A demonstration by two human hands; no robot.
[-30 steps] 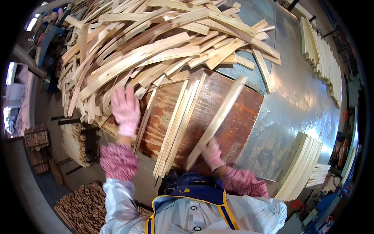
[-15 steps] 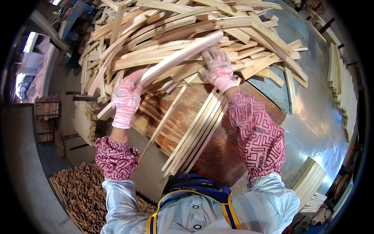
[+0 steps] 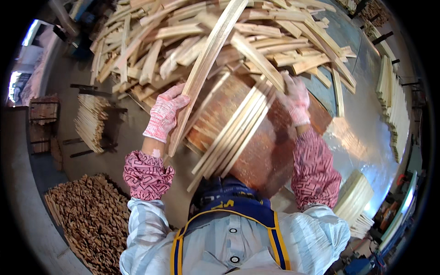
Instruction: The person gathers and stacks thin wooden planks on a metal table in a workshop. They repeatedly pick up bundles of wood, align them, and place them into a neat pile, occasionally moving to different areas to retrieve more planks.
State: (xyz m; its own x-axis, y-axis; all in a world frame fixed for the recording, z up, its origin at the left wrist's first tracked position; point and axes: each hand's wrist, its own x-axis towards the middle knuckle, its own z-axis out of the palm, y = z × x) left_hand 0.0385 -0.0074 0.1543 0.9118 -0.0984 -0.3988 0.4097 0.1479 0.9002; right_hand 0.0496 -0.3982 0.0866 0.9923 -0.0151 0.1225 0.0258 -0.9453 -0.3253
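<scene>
My left hand, in a pink-and-white knit glove, is closed round the lower part of a long pale wooden strip. The strip slants up and to the right, its far end over the pile. My right hand, gloved alike and slightly blurred, grips the near end of a shorter wooden slat between thumb and fingers. Between my hands, several thin strips lie side by side on a worn reddish-brown board, pointing toward my body. One more strip lies apart to their left, partly behind the held one.
A large jumbled pile of wooden slats covers the far side of the metal table. Stacked strips line its right edge, with another stack nearer me. On the left stand a rack of strips and a dense wood bundle.
My left hand has come nearer, tilting its long strip steeper. My right hand has moved right and toward me, bringing a slat out from the pile. My view has shifted slightly.
</scene>
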